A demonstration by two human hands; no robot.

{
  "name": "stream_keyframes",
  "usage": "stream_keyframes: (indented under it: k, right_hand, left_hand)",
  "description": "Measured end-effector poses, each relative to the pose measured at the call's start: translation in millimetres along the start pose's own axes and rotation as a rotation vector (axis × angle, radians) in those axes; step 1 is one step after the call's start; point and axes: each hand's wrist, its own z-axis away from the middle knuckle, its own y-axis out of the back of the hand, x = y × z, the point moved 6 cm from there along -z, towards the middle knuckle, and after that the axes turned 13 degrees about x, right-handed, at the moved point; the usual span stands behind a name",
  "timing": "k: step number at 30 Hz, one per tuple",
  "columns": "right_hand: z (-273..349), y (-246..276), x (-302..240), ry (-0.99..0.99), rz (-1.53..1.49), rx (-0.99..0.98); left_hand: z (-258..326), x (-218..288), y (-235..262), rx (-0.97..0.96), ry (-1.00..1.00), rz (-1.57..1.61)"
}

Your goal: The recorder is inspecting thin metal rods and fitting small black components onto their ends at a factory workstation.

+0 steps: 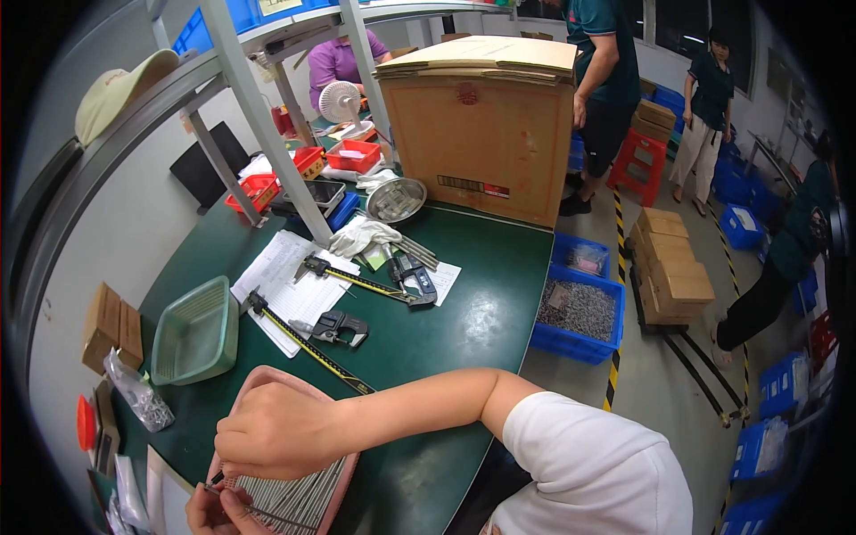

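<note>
A pink tray (349,477) on the near part of the green table holds many thin metal rods (294,499). My left hand (218,515), at the lower edge of the picture, pinches one thin metal rod that slants over the tray. My right hand (283,432) reaches across the tray from the right, its fingers closed close to the rod's end. A small dark piece shows at those fingertips; what it is cannot be made out. The two hands are almost touching.
Beyond the tray lie a digital caliper (308,343), another caliper (366,283), micrometers (339,328) and paper sheets (290,267). A green basket (194,334) stands at left near a bag of metal parts (138,392). A large carton (481,143) sits at the back; several people are around.
</note>
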Motion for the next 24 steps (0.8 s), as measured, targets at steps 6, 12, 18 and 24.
stream_keyframes:
  k: [6,12,18,24]
  right_hand:
    - [-9.1,14.3,-6.8,-0.039,-0.041,0.079]
    - [-3.5,4.3,0.9,-0.036,0.088,-0.007]
    - [-7.1,11.0,-2.0,-0.064,-0.056,0.010]
    - [-7.2,8.9,-5.0,-0.005,0.001,-0.020]
  left_hand:
    - [-1.3,1.0,-0.3,0.028,0.015,-0.002]
    - [-0.2,3.0,-2.9,0.024,0.043,-0.019]
    - [-2.1,-2.2,-3.5,-0.019,0.026,0.008]
    - [-4.5,2.5,-2.6,-0.002,-0.054,-0.005]
